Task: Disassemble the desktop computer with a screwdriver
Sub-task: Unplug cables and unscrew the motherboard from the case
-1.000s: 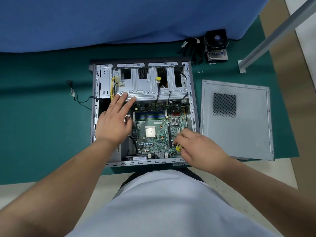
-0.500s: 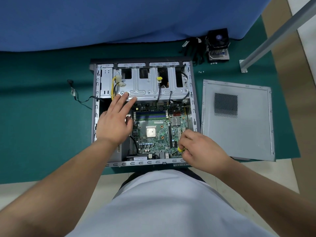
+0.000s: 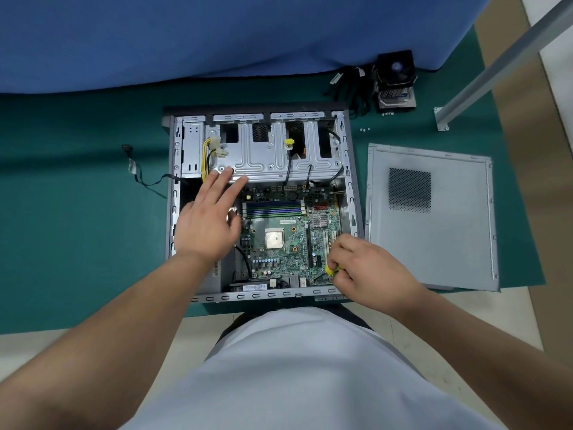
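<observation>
An open desktop computer case (image 3: 353,193) lies flat on the green mat, with its green motherboard (image 3: 288,240) exposed. My left hand (image 3: 209,218) lies flat inside the case on the left, fingers straight, fingertips touching the edge of the silver drive cage (image 3: 273,156). My right hand (image 3: 367,270) grips a yellow-handled screwdriver (image 3: 331,270). Its dark shaft slants down to the motherboard's near right corner. Most of the handle is hidden by my fingers.
The removed grey side panel (image 3: 449,231) lies right of the case. A CPU cooler with fan (image 3: 395,79) and black cables (image 3: 350,88) sit at the back right, with small screws (image 3: 365,129) nearby. A loose cable (image 3: 136,172) trails left. A metal post (image 3: 496,63) slants at right.
My right hand with the screwdriver has shifted slightly right and nearer, toward the motherboard's near right corner. My left hand has stayed in place.
</observation>
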Motion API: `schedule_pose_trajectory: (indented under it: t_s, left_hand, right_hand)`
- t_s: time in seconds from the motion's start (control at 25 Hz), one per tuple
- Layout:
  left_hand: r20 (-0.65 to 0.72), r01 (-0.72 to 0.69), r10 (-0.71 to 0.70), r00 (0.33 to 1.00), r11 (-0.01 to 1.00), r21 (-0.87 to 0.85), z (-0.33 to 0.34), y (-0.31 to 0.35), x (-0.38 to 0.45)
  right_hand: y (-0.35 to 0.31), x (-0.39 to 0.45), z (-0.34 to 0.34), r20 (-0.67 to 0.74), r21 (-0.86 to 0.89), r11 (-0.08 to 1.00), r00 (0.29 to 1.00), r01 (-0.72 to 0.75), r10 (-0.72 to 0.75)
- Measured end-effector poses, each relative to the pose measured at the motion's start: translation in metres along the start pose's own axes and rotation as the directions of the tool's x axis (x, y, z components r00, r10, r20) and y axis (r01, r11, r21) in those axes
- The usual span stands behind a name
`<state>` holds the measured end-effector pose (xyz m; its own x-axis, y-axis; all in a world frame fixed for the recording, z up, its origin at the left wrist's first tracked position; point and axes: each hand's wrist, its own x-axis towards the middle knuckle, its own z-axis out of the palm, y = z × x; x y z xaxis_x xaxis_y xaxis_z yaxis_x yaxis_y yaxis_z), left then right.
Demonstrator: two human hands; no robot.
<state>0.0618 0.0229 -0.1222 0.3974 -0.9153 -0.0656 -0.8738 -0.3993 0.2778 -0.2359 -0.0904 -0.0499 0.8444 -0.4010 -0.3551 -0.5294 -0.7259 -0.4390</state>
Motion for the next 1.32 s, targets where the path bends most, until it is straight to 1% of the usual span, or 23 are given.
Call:
schedule_pose_trajectory:
  t_s: [0.44, 0.64, 0.8, 0.84, 0.96, 1.0, 1.12, 1.16, 1.2, 1.24, 1.32]
  left_hand:
    - [0.008, 0.002, -0.002, 1.0, 1.0, 0.007, 0.001, 0.0, 0.0]
    - [0.002, -0.001, 0.001, 1.0, 1.0, 0.009, 0.001, -0.001, 0.0]
    - [-0.002, -0.001, 0.001, 1.0, 1.0, 0.011, 0.001, -0.001, 0.0]
    - [-0.003, -0.003, 0.003, 1.0, 1.0, 0.011, 0.002, -0.001, 0.001]
    - [-0.004, -0.002, 0.003, 1.0, 1.0, 0.015, 0.002, -0.001, 0.001]
    - [-0.006, -0.001, 0.001, 1.0, 1.0, 0.014, 0.001, -0.001, 0.001]
    - [-0.008, -0.004, 0.004, 1.0, 1.0, 0.01, 0.002, -0.001, 0.001]
    - [-0.007, -0.002, 0.002, 1.0, 1.0, 0.008, 0.002, 0.0, 0.0]
    - [-0.006, 0.0, 0.0, 1.0, 1.0, 0.008, 0.002, 0.0, 0.0]
    - [-0.006, 0.001, -0.001, 1.0, 1.0, 0.009, 0.002, 0.0, 0.0]
    - [-0.006, -0.001, 0.001, 1.0, 1.0, 0.01, 0.001, -0.001, 0.0]
  right_hand:
    - [0.0, 0.0, 0.0, 0.013, -0.024, 1.0, 1.0, -0.009, 0.009]
    - [-0.004, 0.005, -0.004, 0.086, -0.089, 0.996, 0.996, 0.033, -0.025]
    - [-0.008, 0.012, -0.007, 0.134, -0.143, 0.99, 0.991, 0.011, 0.008]
    - [-0.008, 0.014, -0.007, 0.127, -0.132, 0.991, 0.992, 0.001, 0.016]
    - [-0.01, 0.021, -0.011, 0.084, -0.001, 0.997, 0.994, -0.076, 0.075]
    - [-0.012, 0.022, -0.009, 0.063, -0.011, 0.995, 0.993, -0.097, 0.097]
    - [-0.016, 0.022, -0.005, -0.028, -0.283, 0.944, 0.985, -0.171, 0.17]
    - [-0.017, 0.021, -0.005, -0.046, -0.302, 0.941, 0.988, -0.155, 0.149]
    - [-0.017, 0.02, -0.006, -0.016, -0.284, 0.95, 0.992, -0.127, 0.128]
    - [-0.015, 0.018, -0.007, 0.014, -0.223, 0.973, 0.998, -0.064, 0.069]
    - [-0.013, 0.013, -0.011, 0.096, -0.123, 0.992, 0.995, -0.006, 0.018]
